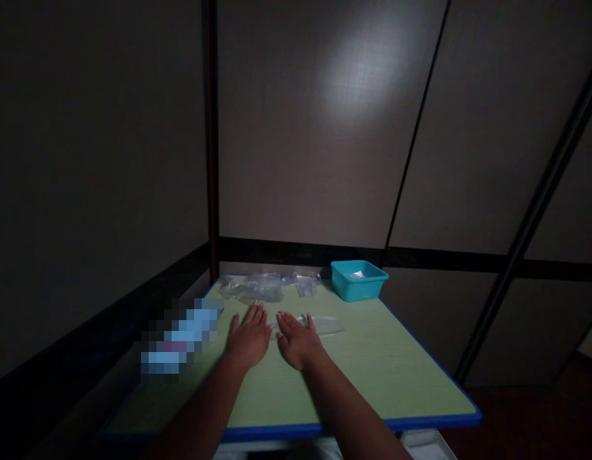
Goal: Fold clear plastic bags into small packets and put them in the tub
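Table [363, 370], just one, spreads before you; one teal tub [357, 291] sits far right. Two plastic clumps [264, 287] lie crumpled behind, pieces uncountable. One clear sleeve [328, 326] lies mostly flattened, partly under your right hand [298, 340], near your left hand [250, 342]; both are open, gripping nothing. One pale scrap [357, 275] is tubbed.

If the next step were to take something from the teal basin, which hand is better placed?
Probably the right hand: it is nearer the teal basin, at the far right of the green table. The left hand would likely have to reach past it.
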Motion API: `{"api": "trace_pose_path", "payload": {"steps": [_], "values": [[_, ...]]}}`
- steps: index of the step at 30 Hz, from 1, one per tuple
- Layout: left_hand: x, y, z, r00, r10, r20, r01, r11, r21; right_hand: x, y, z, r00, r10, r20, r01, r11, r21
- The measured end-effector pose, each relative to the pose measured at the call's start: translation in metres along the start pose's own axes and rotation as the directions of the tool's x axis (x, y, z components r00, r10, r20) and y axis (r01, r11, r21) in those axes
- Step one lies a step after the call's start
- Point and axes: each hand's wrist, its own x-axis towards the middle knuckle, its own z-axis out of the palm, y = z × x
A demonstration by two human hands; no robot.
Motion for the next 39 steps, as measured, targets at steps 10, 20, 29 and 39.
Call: {"api": "trace_pose_path", "payload": {"steps": [10,20,29,39], "values": [[-0.0011,0.0073,0.0036,0.995,0.022,0.097,-0.023,1.0,0.009,0.001,0.0011,0.001,1.0,0.014,0.009,-0.014,1.0,0.009],[-0.003,0.0073,-0.0018,0.989,-0.144,0.029,0.143,0.988,0.055,0.0039,0.003,0.0045,1.0,0.015,0.016,-0.015,1.0,0.015],[-0.005,0.011,-0.0005,0.996,0.004,0.092,0.002,0.998,-0.057,0.0037,0.0021,0.0027,0.998,0.028,0.055,-0.027,0.999,-0.023],[-0.0034,0.0076,0.0006,0.994,-0.085,0.074,0.083,0.996,0.033,0.0046,0.0029,0.0055,1.0,0.025,0.017,-0.024,1.0,-0.006]]}}
